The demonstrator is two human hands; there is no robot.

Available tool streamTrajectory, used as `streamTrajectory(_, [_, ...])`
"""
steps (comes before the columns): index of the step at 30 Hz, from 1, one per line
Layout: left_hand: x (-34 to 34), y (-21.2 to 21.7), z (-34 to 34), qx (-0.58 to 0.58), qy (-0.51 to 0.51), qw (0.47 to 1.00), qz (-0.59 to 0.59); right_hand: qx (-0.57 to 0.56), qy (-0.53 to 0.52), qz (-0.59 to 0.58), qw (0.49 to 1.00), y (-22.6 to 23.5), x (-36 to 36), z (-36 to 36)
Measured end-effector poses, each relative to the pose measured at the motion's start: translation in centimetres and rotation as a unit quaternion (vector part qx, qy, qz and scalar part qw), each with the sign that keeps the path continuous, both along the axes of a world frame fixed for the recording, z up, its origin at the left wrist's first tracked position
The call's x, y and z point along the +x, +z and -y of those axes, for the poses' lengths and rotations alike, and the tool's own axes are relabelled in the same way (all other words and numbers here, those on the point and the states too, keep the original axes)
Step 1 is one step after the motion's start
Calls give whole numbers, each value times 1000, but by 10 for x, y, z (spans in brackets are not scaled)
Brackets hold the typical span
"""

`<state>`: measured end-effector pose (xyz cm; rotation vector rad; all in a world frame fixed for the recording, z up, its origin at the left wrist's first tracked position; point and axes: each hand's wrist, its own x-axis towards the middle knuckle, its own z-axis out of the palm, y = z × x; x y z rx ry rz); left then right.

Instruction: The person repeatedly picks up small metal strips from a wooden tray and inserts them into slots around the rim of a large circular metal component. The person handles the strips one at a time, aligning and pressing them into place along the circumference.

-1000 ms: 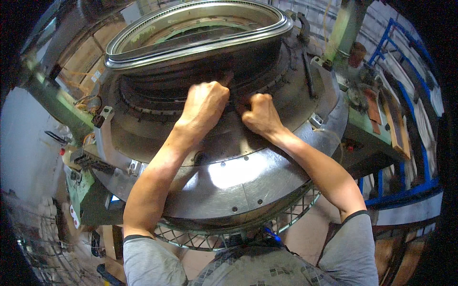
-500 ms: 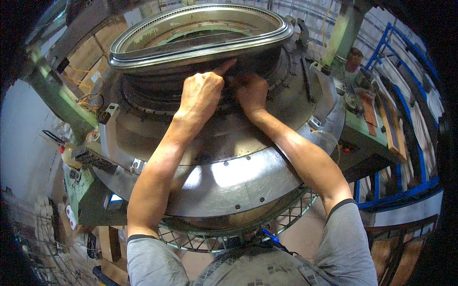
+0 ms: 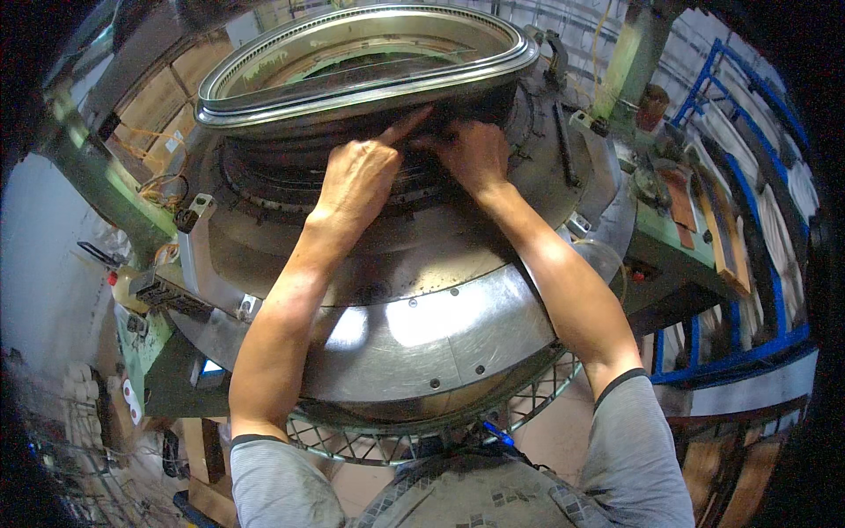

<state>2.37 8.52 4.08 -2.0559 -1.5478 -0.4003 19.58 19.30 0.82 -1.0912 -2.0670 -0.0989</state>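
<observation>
A: Both hands up at 12 o'clock on the big round metal machine. Left hand flat on the dark ribbed band, forefinger stretched out and pointing toward 1 o'clock, up against the underside of the oval metal ring.

B: Right hand?

A: Just beside the left, toward 1 o'clock, fingers curled and tucked into the dark gap beneath the same ring. Pinching something there or only pressing: cannot tell, fingertips hidden in shadow.

B: And the left grip?

A: Holding nothing. Palm down, fingers spread, only that 1 finger pushing.

B: Where is the ring itself?

A: On top of the machine, centre to 11 o'clock, tilted, near edge overhanging the ribbed band. Seated along the left side, by the look of it.

B: How far along, then?

A: Ring already in place on the drum; work seemingly down to the seam under its front lip, right where the 2 hands meet. Probably a matter of tucking or aligning that stretch; rest of the edge toward 3 o'clock not clear enough to judge as finished.

B: Anything else around?

A: Shiny curved plate at 6 o'clock below the forearms, wire mesh guard under it, blue steel rack off at 3 o'clock, green frame at 1 o'clock.
</observation>
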Motion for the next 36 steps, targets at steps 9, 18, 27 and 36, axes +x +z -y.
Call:
streamTrajectory(9, [-4,-4,-4,31,1,1000,-3,-501,309,-404,700,5,-3,9])
streamTrajectory(18, [-1,-3,-1,17,-1,999,36,-519,257,-367,728,13,8,8])
streamTrajectory(27, [20,-2,0,36,-175,866,466,-370,396,-180,821,14,27,16])
streamTrajectory(36, [42,-9,-12,-161,-185,520,818,-391,342,-184,834,-7,49,22])
